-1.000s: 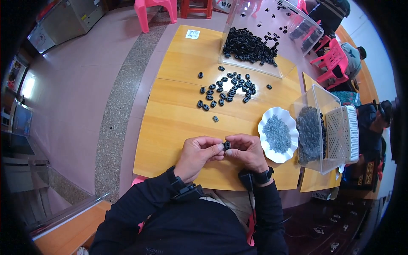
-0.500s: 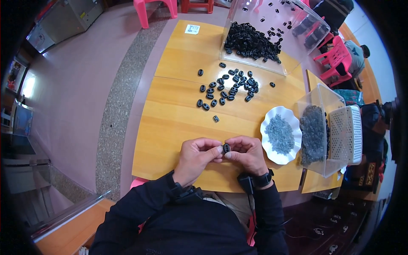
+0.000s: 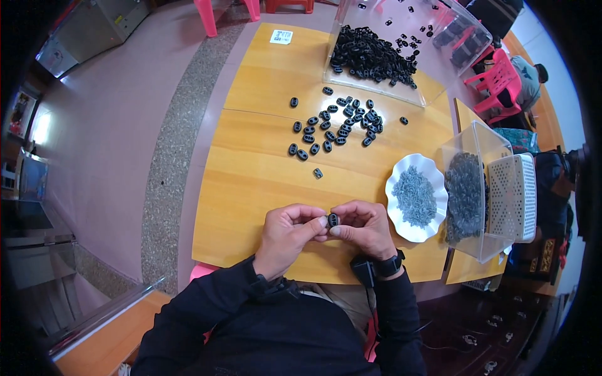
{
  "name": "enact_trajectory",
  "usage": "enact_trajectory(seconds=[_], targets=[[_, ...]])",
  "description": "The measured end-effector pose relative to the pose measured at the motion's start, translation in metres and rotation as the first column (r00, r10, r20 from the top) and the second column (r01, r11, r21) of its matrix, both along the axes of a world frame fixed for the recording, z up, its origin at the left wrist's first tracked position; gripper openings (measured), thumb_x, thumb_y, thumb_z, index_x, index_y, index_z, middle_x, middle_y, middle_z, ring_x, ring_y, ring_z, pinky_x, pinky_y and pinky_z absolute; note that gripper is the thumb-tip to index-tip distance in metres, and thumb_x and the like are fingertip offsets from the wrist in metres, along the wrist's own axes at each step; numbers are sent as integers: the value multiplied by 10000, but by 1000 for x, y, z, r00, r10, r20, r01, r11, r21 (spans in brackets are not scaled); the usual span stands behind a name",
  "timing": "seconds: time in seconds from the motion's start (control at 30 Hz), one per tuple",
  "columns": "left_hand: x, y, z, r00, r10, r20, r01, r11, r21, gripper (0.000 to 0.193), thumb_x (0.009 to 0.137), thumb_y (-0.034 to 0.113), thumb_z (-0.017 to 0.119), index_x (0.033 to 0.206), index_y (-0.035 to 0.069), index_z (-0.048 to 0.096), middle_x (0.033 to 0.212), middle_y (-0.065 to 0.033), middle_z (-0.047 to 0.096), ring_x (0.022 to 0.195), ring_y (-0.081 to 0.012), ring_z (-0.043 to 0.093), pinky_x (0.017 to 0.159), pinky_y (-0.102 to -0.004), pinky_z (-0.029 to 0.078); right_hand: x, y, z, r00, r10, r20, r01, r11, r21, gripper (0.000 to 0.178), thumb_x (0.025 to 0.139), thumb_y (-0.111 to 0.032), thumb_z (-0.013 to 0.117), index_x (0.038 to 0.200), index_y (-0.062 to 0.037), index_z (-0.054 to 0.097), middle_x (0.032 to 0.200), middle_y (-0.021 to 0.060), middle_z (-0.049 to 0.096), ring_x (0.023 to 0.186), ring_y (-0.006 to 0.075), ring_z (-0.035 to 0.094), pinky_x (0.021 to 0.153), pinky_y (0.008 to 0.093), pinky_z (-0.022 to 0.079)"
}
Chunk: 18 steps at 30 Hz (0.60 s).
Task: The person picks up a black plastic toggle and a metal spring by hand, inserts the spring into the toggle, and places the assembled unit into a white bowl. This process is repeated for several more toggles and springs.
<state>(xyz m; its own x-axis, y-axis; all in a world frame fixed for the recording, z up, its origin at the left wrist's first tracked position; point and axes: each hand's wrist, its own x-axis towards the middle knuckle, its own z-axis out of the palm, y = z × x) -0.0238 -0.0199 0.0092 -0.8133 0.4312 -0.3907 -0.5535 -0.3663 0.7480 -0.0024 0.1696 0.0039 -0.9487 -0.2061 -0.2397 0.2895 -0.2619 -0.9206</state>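
A small black oval cord lock (image 3: 333, 220) with two holes is pinched between my two hands over the near part of the table. My left hand (image 3: 290, 233) has thumb and fingers closed at its left side. My right hand (image 3: 364, 229) grips it from the right, thumb in front. The fingers hide part of the piece. Beyond my hands lie several similar black cord locks (image 3: 343, 128) in a loose group, with one lone piece (image 3: 318, 173) closer to me. A white scalloped plate (image 3: 416, 235) holding small grey metal springs sits right of my right hand.
At the far side stands a clear bin (image 3: 370, 92) with a heap of black pieces. Another clear bin (image 3: 480, 247) with dark translucent parts and a white perforated basket (image 3: 513, 197) is at the right. Pink chairs (image 3: 498, 88) and a seated person (image 3: 528, 84) are farther off.
The whole view has shifted very slightly. Both hands keep their pinch on the cord lock, which looks turned a little; the rest of the table looks the same.
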Motion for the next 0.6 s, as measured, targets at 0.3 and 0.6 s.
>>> enact_trajectory(seconds=[0.3, 0.6], targets=[[0, 0, -3, 1000, -15, 5, 15, 1000, 26, 145, 867, 48, 625, 987, -31, 609, 883, -100, 665, 745, -123, 635, 707, -251, 541, 1, 1, 0, 999, -14, 30, 14, 1000, 1, 267, 762, 81, 690, 1015, 34, 621, 900, 91, 669, 818, 142, 648, 741, 264, 536], [-4, -2, -2, 989, -96, 114, 83, 991, 109, 126, 864, 35, 632, 977, -16, 612, 888, -102, 665, 754, -138, 650, 696, -254, 561, 3, 0, -1, 999, -26, 37, 29, 996, -83, 251, 763, 69, 699, 1003, 43, 632, 899, 109, 674, 806, 143, 651, 737, 259, 540]])
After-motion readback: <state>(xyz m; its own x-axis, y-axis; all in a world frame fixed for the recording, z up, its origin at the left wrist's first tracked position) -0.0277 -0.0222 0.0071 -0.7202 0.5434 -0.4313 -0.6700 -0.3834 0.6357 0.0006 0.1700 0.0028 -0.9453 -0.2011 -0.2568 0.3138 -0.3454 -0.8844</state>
